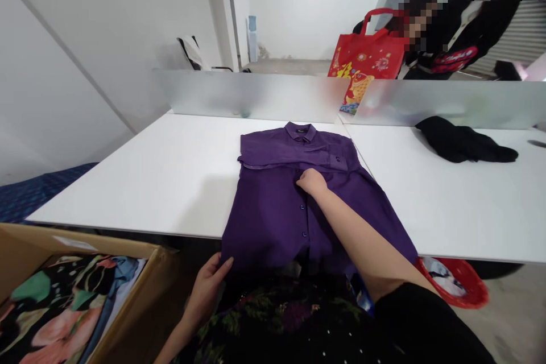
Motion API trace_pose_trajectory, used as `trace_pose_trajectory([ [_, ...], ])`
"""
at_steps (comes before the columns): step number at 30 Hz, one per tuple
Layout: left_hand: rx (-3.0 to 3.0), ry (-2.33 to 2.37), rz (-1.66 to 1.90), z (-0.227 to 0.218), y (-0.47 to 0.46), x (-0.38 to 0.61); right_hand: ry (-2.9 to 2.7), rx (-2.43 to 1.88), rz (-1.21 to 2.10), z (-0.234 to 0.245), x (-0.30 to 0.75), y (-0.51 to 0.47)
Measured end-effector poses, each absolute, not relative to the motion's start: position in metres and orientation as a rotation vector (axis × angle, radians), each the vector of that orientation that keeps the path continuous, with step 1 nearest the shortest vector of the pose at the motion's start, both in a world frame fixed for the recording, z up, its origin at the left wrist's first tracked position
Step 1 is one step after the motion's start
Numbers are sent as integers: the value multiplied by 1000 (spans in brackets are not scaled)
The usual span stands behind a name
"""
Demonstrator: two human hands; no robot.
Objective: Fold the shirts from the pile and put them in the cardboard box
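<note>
A purple button-up shirt (268, 210) lies front side up, its collar at the far end and its hem hanging over the table's near edge. One sleeve is folded straight across the chest, with the buttoned cuff toward the right. My right hand (313, 182) is closed in a pinch at the button placket, just below the folded sleeve. Down at the shirt's lower left side, my left hand (209, 278) has its thumb and fingers closed on the fabric edge.
The white table (179, 170) has a frosted divider (256, 94) behind it. A black cloth (460, 139) lies at the right. A cardboard box (157, 261) of folded clothes stands lower left, a red basket (478, 290) lower right. Beyond the divider are a red bag (371, 51) and people.
</note>
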State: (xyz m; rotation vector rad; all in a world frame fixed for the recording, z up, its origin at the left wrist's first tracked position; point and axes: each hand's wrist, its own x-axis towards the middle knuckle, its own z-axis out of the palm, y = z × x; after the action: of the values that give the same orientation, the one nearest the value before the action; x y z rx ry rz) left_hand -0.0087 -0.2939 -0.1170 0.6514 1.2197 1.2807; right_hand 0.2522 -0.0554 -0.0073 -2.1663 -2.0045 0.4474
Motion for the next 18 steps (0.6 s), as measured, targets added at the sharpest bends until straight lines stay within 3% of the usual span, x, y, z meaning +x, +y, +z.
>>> trace_pose_trajectory([
  [4,683,1226,1280,-117,-295,-12,-2021,-2165,472,-9,256,-50],
  [14,635,1290,1265,-124,-297,-12,-2003,-1980,174,-15,267,-70],
  [18,670,1282,1227,-124,-298,-15,-1910,-1725,38,-9,295,-103],
])
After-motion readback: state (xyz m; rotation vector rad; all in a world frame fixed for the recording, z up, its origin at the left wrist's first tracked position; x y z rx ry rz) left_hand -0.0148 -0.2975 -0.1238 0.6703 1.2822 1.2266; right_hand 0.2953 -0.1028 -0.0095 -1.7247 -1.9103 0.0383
